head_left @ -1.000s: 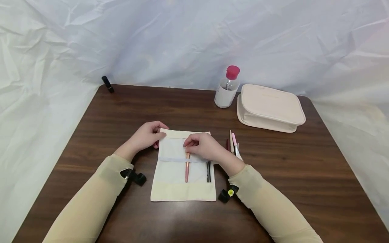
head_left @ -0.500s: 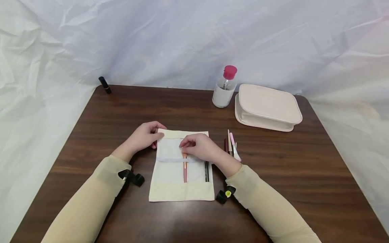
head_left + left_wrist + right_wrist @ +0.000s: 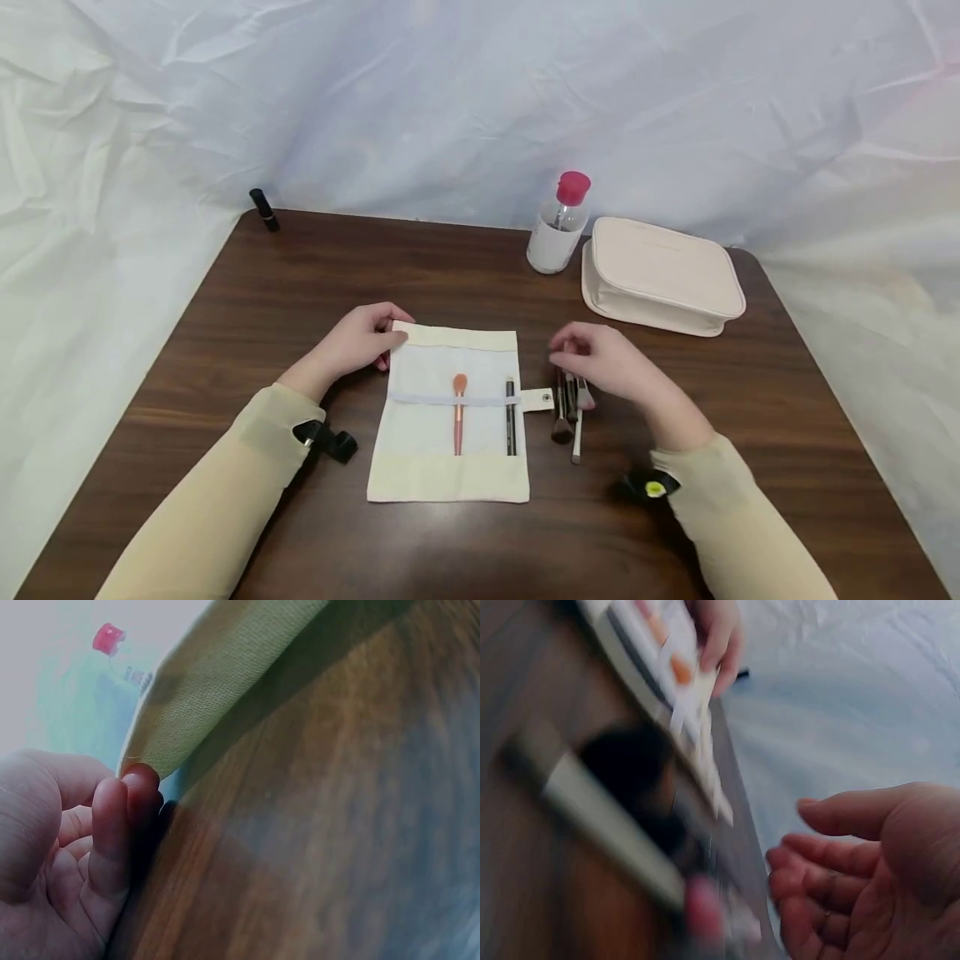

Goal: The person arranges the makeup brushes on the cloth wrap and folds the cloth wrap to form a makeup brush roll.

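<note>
A cream cloth brush roll [image 3: 420, 482] lies unrolled at the middle of the table. Its upper left corner is pinched between the thumb and fingers of my left hand [image 3: 363, 340]; the left wrist view shows that corner lifted off the wood. Under the roll's elastic strip sit a pink-handled makeup brush [image 3: 458, 427] with an orange head and a slim black stick [image 3: 511, 425], its kind unclear. My right hand [image 3: 609, 360] hovers over several loose makeup brushes [image 3: 562, 429] right of the roll. Its fingers are loosely bent, thumb apart, holding nothing in the right wrist view [image 3: 870, 870].
A snap tab [image 3: 537, 400] sticks out from the roll's right edge toward the loose brushes. At the back stand a clear bottle with a red cap [image 3: 557, 242] and a pale zip case [image 3: 663, 275]. A black lipstick-like tube [image 3: 264, 210] is at the far left corner.
My right hand has let go of the pink-handled brush, leaving it under the elastic, and has moved right to the loose brushes. The left hand keeps its pinch on the corner.
</note>
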A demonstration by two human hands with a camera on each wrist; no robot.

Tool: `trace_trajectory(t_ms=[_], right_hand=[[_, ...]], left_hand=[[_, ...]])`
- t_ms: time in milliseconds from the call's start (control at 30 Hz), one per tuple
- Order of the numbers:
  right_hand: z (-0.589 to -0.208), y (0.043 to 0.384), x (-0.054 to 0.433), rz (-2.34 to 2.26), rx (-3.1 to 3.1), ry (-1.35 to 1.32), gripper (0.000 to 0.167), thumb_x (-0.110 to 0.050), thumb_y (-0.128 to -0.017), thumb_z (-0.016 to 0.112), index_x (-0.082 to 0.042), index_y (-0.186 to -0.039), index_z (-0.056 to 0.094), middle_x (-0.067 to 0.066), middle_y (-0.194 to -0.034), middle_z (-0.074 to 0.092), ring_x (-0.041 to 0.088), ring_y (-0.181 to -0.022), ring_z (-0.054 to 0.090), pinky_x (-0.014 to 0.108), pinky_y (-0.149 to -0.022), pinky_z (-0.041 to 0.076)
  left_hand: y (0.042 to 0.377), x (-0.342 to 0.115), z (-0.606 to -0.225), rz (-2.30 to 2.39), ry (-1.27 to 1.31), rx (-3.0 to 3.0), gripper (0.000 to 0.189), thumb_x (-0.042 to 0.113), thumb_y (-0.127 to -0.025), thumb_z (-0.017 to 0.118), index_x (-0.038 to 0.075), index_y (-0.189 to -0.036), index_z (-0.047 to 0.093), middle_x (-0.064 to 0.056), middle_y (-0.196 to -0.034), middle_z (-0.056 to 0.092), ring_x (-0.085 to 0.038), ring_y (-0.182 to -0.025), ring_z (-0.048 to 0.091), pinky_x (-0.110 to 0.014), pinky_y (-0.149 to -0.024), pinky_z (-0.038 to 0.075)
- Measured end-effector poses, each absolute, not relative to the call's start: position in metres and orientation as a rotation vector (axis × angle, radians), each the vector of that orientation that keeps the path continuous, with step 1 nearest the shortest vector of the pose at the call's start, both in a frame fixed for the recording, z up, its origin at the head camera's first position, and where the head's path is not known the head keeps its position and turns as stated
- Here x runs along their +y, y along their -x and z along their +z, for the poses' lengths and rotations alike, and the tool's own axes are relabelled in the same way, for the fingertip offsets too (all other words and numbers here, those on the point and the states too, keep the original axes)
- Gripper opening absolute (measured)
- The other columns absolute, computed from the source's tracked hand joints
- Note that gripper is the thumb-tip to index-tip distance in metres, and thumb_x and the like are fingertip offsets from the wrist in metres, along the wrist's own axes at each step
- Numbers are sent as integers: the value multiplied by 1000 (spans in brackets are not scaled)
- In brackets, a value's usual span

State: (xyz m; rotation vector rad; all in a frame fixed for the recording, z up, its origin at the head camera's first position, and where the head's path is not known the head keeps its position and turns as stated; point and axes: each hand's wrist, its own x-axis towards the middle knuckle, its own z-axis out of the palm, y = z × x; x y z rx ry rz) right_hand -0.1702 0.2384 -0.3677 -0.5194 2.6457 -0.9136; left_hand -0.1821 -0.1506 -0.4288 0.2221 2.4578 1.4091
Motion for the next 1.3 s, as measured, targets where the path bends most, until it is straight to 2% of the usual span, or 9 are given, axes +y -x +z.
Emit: trace_trajectory(t_ms=[100, 233, 433, 700, 967, 1300], right_hand=[[-370, 157, 260, -732, 2738, 442, 15, -29, -97, 70, -14, -99, 68, -1, -76, 64, 16, -67, 56, 33, -63, 45], [-376, 143, 268, -552, 2780, 376, 26, -38, -96, 69, -17, -82, 62, -3, -67, 56, 16, -61, 51, 31, -57, 40], [-383, 138, 259, -492, 2810, 379, 32, -39, -94, 71, -18, -73, 60, -4, -60, 52, 15, -56, 48, 31, -53, 37], [-388, 139, 260, -606, 2789, 322, 27, -29, -95, 67, -16, -73, 59, -3, -60, 49, 16, -56, 47, 31, -54, 37], [-391, 140, 270, -920, 2698, 224, 16, -21, -98, 64, -10, -88, 65, 1, -69, 59, 17, -63, 57, 31, -54, 45], [-382, 143, 281, -1183, 2772, 179, 20, -21, -101, 66, -3, -94, 68, 9, -75, 65, 17, -65, 62, 27, -58, 53]], left_hand=[[182, -153, -424, 1399, -231, 2467, 24, 18, -101, 64, 11, -125, 65, -12, -86, 67, -25, -60, 64, -34, -58, 59], [181, -160, -421, 1387, -204, 2471, 25, 18, -101, 64, 11, -125, 65, -12, -87, 67, -26, -60, 64, -34, -58, 59], [177, -165, -422, 1391, -183, 2485, 25, 18, -101, 64, 12, -126, 66, -12, -86, 67, -27, -61, 64, -35, -58, 60], [179, -164, -424, 1386, -197, 2492, 25, 18, -101, 64, 12, -126, 66, -12, -86, 66, -27, -60, 64, -35, -58, 60], [178, -161, -423, 1381, -208, 2488, 25, 17, -101, 65, 11, -125, 66, -12, -85, 66, -26, -59, 63, -35, -57, 59], [177, -163, -426, 1376, -199, 2498, 24, 18, -101, 64, 13, -124, 66, -11, -85, 66, -26, -60, 64, -35, -58, 60]])
